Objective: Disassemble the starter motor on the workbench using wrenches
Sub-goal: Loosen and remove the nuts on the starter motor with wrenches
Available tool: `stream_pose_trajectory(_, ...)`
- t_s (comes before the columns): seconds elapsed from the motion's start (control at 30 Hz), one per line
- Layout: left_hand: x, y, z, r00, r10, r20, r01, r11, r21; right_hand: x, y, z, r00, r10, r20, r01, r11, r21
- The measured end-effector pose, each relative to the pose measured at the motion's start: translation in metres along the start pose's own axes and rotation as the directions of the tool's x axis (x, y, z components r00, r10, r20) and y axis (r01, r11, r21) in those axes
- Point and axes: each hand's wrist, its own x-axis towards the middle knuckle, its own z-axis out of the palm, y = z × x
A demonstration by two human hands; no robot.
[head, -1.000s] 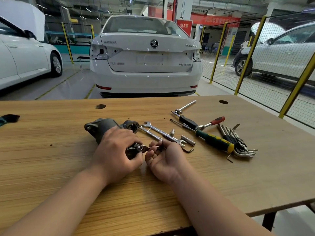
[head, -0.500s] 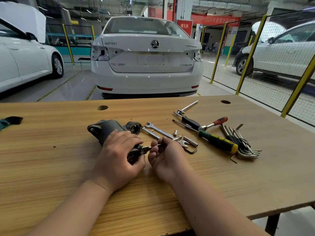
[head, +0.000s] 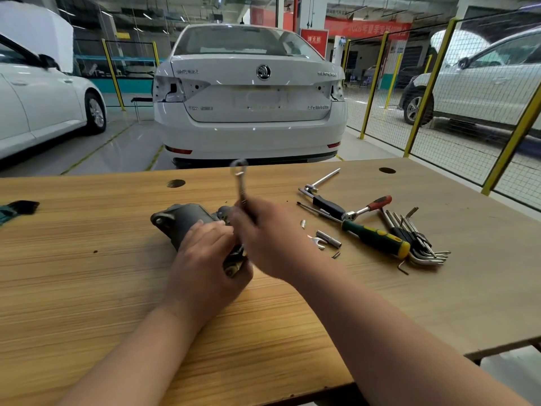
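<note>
The dark grey starter motor [head: 183, 221] lies on the wooden workbench [head: 87, 288], its flange end to the left. My left hand [head: 205, 256] grips the motor's near end and covers most of it. My right hand [head: 269, 238], blurred by motion, holds a silver combination wrench [head: 240, 183] that stands almost upright above the motor, ring end on top. A second wrench's open end [head: 316, 241] peeks out beside my right wrist.
Right of the hands lie a small socket [head: 329, 238], a bolt [head: 303, 223], a green-and-yellow screwdriver [head: 374, 237], a red-handled ratchet [head: 369, 208], a T-bar [head: 322, 180] and a bundle of hex keys [head: 415, 241]. A dark cloth [head: 17, 209] sits at the left edge. A white car [head: 251, 95] stands beyond the bench.
My right hand has lifted the wrench off the motor's terminal end and swung it up from lying flat to nearly vertical. My left hand stays on the motor.
</note>
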Motion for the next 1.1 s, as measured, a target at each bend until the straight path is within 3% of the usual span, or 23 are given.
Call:
stream_pose_trajectory(0.07,0.000,0.003,0.000,0.998,-0.004,-0.067,0.004,1.000,0.002,-0.002,-0.009,0.005,0.972,-0.206,0.113,0.232,0.920,-0.316)
stream_pose_trajectory(0.17,0.001,0.007,-0.002,0.992,0.003,-0.127,-0.002,1.000,0.006,-0.007,-0.012,0.007,0.928,-0.338,0.159,0.373,0.818,-0.438)
stream_pose_trajectory(0.27,0.000,0.004,-0.001,0.998,-0.010,-0.062,0.010,1.000,0.006,-0.011,-0.006,0.001,0.931,-0.362,0.040,0.361,0.903,-0.231)
stream_pose_trajectory(0.3,-0.001,0.002,0.000,0.999,-0.028,-0.021,0.028,0.999,0.017,-0.011,-0.003,-0.002,0.956,-0.281,-0.081,0.279,0.960,-0.036)
stream_pose_trajectory(0.33,-0.001,0.001,0.000,0.999,-0.048,0.016,0.047,0.998,0.030,-0.010,0.002,-0.006,0.968,-0.141,-0.209,0.190,0.953,0.236)
stream_pose_trajectory(0.37,-0.002,0.001,0.000,0.997,-0.065,0.044,0.064,0.997,0.031,-0.009,0.009,-0.009,0.959,0.050,-0.279,0.110,0.842,0.529)
stream_pose_trajectory(0.43,-0.003,0.001,-0.001,0.994,-0.083,0.072,0.083,0.997,0.006,-0.008,0.025,-0.011,0.893,0.411,-0.184,-0.018,0.441,0.897)
stream_pose_trajectory(0.5,-0.003,0.001,-0.003,0.992,-0.091,0.088,0.092,0.996,-0.009,-0.011,0.036,-0.009,0.805,0.593,0.012,-0.129,0.156,0.979)
stream_pose_trajectory(0.57,-0.003,0.001,-0.004,0.991,-0.093,0.101,0.095,0.995,-0.018,-0.013,0.041,-0.005,0.769,0.631,0.096,-0.157,0.041,0.987)
stream_pose_trajectory(0.73,-0.003,0.002,-0.004,0.990,-0.093,0.110,0.095,0.995,-0.008,-0.014,0.035,0.009,0.733,0.675,0.087,-0.276,0.178,0.944)
stream_pose_trajectory(1.1,-0.003,0.002,-0.003,0.991,-0.099,0.091,0.100,0.995,-0.002,-0.014,0.034,0.016,0.600,0.772,0.208,-0.279,-0.042,0.959)
